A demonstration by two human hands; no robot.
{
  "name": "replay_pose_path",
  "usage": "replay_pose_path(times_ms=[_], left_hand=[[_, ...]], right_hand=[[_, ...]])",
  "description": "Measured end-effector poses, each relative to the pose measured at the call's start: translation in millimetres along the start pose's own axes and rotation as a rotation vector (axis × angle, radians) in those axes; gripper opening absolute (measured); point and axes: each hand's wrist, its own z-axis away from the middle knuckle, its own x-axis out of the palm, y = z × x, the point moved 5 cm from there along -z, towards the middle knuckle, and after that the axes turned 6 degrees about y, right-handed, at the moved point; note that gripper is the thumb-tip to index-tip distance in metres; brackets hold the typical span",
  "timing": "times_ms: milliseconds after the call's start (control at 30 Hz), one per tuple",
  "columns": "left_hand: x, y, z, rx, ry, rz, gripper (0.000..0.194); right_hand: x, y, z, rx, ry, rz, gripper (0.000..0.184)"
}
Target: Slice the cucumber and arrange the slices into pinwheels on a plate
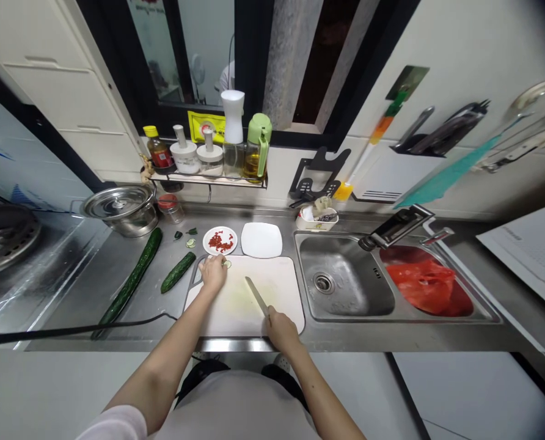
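Note:
My right hand is wrapped round the handle of a kitchen knife. Its blade points up and left over the white cutting board. At the board's upper left corner, the curled fingers of my left hand close on a cucumber piece, whose pale cut face shows at their right; the rest is hidden. A shorter cucumber lies left of the board, and a long cucumber farther left. Behind the board stand a plate of chopped red bits and a bare white plate.
Cucumber scraps lie on the steel counter. A lidded pot and a jar stand at the back left, beneath a condiment shelf. To the right is a double sink with a red bag. A black cable crosses the left front.

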Motion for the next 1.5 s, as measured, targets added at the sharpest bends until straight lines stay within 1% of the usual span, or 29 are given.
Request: replay_pose_path(times_ms=[133,200,267,367,467,567,700,767,900,1100,1500], left_hand=[[-3.5,-3.0,3.0,-0.064,-0.025,0.108,0.018],[-4.2,-6.7,9.2,-0.113,-0.050,0.177,0.017],[-2.6,-10.0,19.3,-0.142,-0.101,0.237,0.015],[3.3,-11.9,38.2,-0.128,-0.196,0.271,0.014],[9.1,-11.5,54.3,-0.096,-0.246,0.245,0.014],[11.5,-9.0,63.0,-0.042,-0.240,0.174,0.016],[8.3,-5.9,67.2,0.066,-0.168,0.071,0.023],[6.7,-7.4,68.7,0.084,-0.147,0.057,0.026],[6.5,-12.5,72.3,0.082,-0.153,0.054,0.028],[8.8,-12.3,76.4,0.088,-0.162,0.040,0.025],[6.8,-9.9,78.6,0.069,-0.176,0.031,0.025]], right_hand=[[-0.4,0.2,-0.5,-0.007,0.009,0.004,0.027],[-1.1,-0.1,-0.1,-0.009,0.006,0.007,0.027],[-2.0,-0.7,0.5,-0.009,0.007,0.010,0.027],[-1.9,-1.2,1.1,-0.004,0.003,0.013,0.028],[-0.8,-1.5,0.9,-0.009,0.006,0.020,0.028],[-1.3,-2.6,0.6,-0.034,0.020,0.046,0.028],[-7.5,-6.6,4.0,-0.065,0.038,0.079,0.027],[-11.1,-9.0,8.2,-0.063,0.036,0.080,0.028],[-13.2,-13.7,20.1,-0.070,0.002,0.072,0.028],[-5.7,-19.1,34.6,-0.114,-0.039,0.094,0.027],[-3.3,-22.5,39.0,-0.107,-0.061,0.085,0.028]])
